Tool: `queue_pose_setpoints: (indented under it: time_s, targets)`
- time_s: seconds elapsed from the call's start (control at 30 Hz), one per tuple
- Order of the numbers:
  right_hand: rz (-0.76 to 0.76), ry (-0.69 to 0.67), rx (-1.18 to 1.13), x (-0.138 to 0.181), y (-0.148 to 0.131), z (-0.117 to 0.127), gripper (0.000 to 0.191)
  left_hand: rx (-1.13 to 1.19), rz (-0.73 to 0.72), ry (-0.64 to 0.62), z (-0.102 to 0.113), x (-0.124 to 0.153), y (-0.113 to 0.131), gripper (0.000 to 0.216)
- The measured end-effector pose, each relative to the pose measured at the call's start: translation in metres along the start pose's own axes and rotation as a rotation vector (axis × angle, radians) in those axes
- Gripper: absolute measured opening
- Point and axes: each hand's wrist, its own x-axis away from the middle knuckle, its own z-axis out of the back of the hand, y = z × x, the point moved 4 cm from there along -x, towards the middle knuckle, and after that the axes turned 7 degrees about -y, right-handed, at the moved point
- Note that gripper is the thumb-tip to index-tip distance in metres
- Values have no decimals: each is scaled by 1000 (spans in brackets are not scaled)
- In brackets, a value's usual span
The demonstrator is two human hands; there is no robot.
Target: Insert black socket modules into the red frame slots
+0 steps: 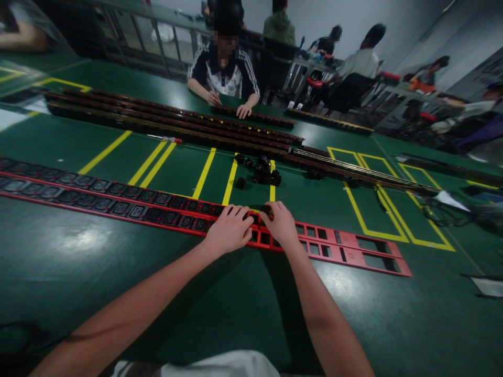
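On the green table (118,277), I have the left hand (229,229) palm-down over two red frames (351,255), fingers loosely curled; I can't tell whether it grips anything. Just right, the right hand (281,224) pinches a small black piece (268,211) at the far frame. Beyond lie loose black pieces (262,170), then long dark rails (176,119), then a seated co-worker (222,70).

On my remote feed I list: one white garment (231,364), greyish at its left end; bare forearms (157,293); bare left hand (228,230), bare right hand (282,225).
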Motion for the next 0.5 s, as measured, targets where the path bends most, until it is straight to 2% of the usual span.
queue_pose_setpoints:
  time_s: [0.1,0.23,0.4,0.5]
  targets:
    - [-45,6,-15,0,0,0,23,-1,0,2,1,1,0,25]
    - [-79,106,-77,1,5,1,21,17,-4,6,1,1,-1,25]
    - [9,275,-213,3,10,4,19,26,2,7,1,0,-1,24]
    - [44,327,-256,4,11,6,21,23,2,6,2,0,0,23]
